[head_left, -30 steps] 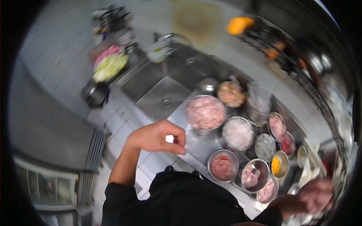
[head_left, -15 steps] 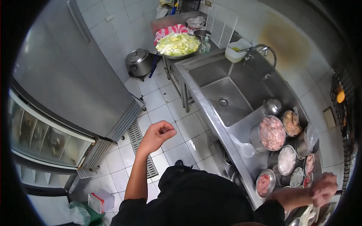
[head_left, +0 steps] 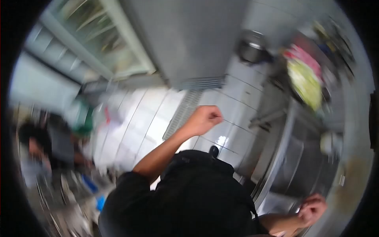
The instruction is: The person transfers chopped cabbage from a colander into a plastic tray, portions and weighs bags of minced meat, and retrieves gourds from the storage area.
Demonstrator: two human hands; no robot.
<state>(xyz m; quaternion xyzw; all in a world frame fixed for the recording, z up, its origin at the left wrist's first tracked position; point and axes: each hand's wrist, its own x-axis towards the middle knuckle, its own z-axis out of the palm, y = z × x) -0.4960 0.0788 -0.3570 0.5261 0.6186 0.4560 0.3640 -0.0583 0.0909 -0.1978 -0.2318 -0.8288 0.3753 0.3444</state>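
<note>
My left hand (head_left: pixel 205 119) hovers over the tiled floor in front of my body. Its fingers curl in toward the thumb, and I see nothing between them. Farther right, my right hand (head_left: pixel 313 209) is raised near the front end of the steel sink counter (head_left: pixel 279 202). Its fingers are bent inward and somewhat blurred, with no object showing in them. Neither hand visibly touches anything. The steel sink (head_left: pixel 302 166) lies behind the right hand. A heap of chopped cabbage (head_left: pixel 303 83) sits beyond it at the far right, smeared by motion.
A tall grey refrigerator (head_left: pixel 189 35) stands ahead, with a glass-door cooler (head_left: pixel 106 35) to its left. A lidded pot (head_left: pixel 252 47) rests on the floor at the back. A floor drain grate (head_left: pixel 182 114) crosses the tiles (head_left: pixel 148 104). Another person (head_left: pixel 59 144) is at the left edge.
My view has swung left, so the sink and cabbage have shifted right and the metal bowls of meat have left the frame. A person has appeared at left. My left hand stays curled.
</note>
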